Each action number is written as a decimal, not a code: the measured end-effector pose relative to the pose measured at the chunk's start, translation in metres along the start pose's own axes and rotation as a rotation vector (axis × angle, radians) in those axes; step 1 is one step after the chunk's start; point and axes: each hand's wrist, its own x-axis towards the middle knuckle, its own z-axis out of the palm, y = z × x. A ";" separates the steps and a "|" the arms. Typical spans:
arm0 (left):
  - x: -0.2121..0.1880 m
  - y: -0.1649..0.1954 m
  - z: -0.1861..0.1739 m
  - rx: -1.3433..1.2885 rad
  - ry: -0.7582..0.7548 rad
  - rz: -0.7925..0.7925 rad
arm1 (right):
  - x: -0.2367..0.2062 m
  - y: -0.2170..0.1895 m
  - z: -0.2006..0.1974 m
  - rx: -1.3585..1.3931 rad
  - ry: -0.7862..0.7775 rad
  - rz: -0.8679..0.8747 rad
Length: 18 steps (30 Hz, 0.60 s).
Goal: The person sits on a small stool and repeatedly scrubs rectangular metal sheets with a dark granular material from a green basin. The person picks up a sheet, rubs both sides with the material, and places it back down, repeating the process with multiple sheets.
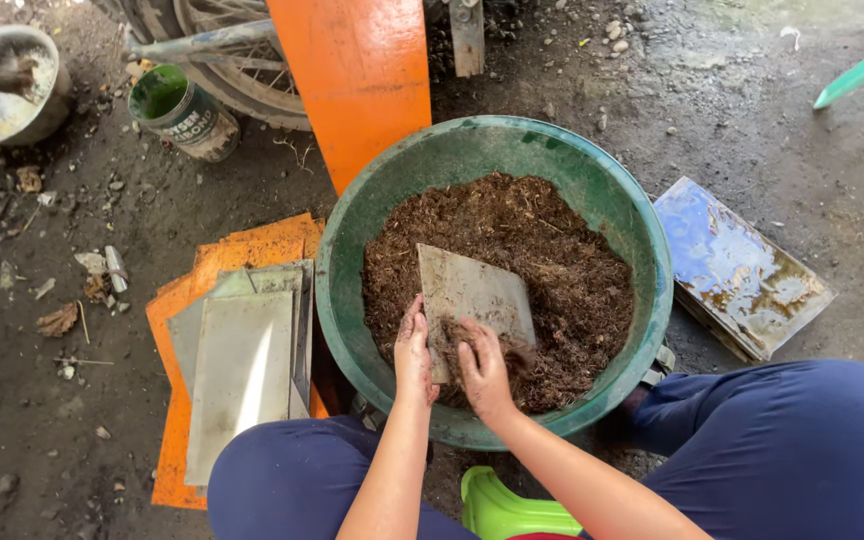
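The left hand (413,350) holds the metal plate (472,295) by its edge inside the green basin (642,230); the right hand (484,370) closes on brown fibre (562,270). Next, I think, the fibre needs even spreading on the plate.

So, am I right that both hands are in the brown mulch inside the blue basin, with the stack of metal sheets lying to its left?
Not quite: in the head view the basin is green, not blue. Both the left hand and right hand are in the brown mulch, and the metal sheets lie to its left.

Dull grey metal sheet (472,292), coarse brown fibre (562,270), glossy plastic basin (642,230).
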 end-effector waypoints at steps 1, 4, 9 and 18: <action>0.001 -0.003 -0.002 -0.066 -0.029 -0.006 | 0.002 -0.005 0.008 -0.021 -0.008 -0.021; 0.007 -0.013 -0.004 -0.048 -0.067 0.047 | 0.027 -0.015 0.024 -0.121 0.001 -0.152; 0.009 -0.023 0.005 0.189 -0.036 0.130 | 0.130 -0.021 0.034 -0.260 0.072 -0.191; 0.000 -0.019 0.009 0.086 0.007 0.104 | 0.108 -0.038 0.027 0.056 -0.109 -0.078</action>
